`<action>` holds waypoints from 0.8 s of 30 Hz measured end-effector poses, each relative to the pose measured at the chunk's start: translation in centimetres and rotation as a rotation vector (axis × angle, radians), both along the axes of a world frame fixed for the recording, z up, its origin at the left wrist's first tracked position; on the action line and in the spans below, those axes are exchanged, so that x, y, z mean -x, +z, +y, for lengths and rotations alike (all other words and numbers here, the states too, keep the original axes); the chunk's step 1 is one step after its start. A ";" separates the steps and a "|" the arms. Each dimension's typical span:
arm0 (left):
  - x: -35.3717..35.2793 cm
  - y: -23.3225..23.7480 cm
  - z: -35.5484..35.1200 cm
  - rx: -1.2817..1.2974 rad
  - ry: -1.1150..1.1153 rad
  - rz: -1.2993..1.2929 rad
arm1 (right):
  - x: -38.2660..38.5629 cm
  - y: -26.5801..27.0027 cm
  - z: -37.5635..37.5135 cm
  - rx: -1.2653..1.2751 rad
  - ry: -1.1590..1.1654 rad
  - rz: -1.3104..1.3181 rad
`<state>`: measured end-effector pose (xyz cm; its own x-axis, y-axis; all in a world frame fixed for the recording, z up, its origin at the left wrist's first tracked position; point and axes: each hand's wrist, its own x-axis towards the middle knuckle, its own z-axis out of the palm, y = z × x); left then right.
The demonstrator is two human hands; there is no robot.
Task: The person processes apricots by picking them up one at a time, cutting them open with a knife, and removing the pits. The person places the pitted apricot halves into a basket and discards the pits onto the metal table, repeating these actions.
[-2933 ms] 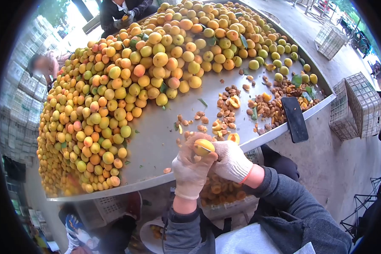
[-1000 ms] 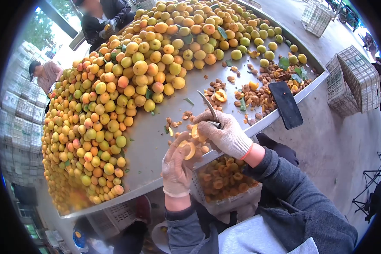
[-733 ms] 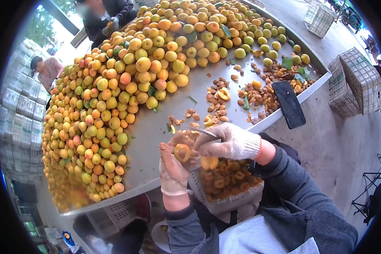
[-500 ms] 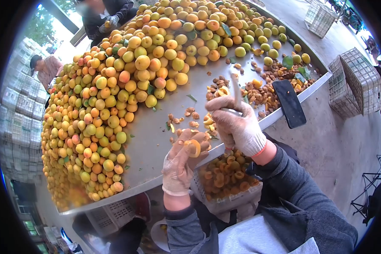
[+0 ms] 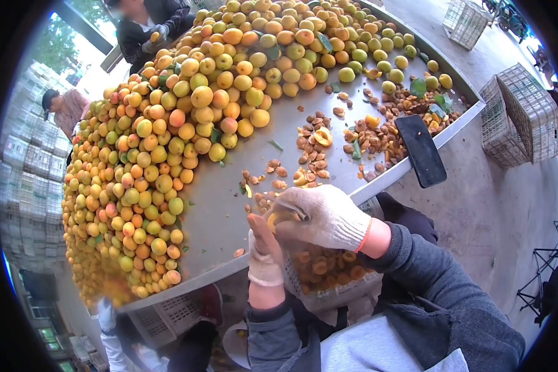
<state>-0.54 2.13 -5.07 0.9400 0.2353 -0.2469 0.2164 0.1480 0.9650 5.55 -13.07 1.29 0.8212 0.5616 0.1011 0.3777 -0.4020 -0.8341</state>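
Observation:
My left hand (image 5: 266, 253), in a pale stained glove, is closed round an apricot (image 5: 278, 218) at the table's front edge. Over it curls my gloved right hand (image 5: 325, 216), its fingers pressed against the fruit. A small dark part of a slim hand tool (image 5: 301, 214) shows between the right fingers; the rest is hidden. Beyond my hands, brown apricot pits (image 5: 313, 146) and an apricot half (image 5: 322, 136) lie on the metal table (image 5: 220, 204). Below them stands a crate of halved apricots (image 5: 328, 273).
A large heap of whole apricots (image 5: 167, 136) covers the table's left and far side. A black phone (image 5: 421, 150) overhangs the right edge. Plastic crates (image 5: 521, 118) stand on the floor. A co-worker's gloved hand (image 5: 107, 315) is at lower left; another person (image 5: 152, 31) works across the heap.
My right hand has come down and left from above the table to meet the left hand at the apricot. The tool has turned mostly out of sight. A co-worker's gloved hand has appeared lower left.

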 end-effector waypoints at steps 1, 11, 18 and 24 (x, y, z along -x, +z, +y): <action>-0.2 0.3 -0.3 -0.060 -0.021 -0.081 | -0.1 -0.6 0.2 -0.002 -0.003 -0.003; 0.0 3.1 -0.7 0.410 -0.122 0.198 | -1.0 2.8 -0.3 -1.373 -0.434 0.647; 0.2 2.1 -1.8 0.512 -0.102 0.260 | 0.3 2.8 0.6 -1.116 -0.478 0.336; -0.3 3.8 -3.2 0.223 -0.129 0.293 | 0.0 2.4 0.9 -1.048 -0.442 0.425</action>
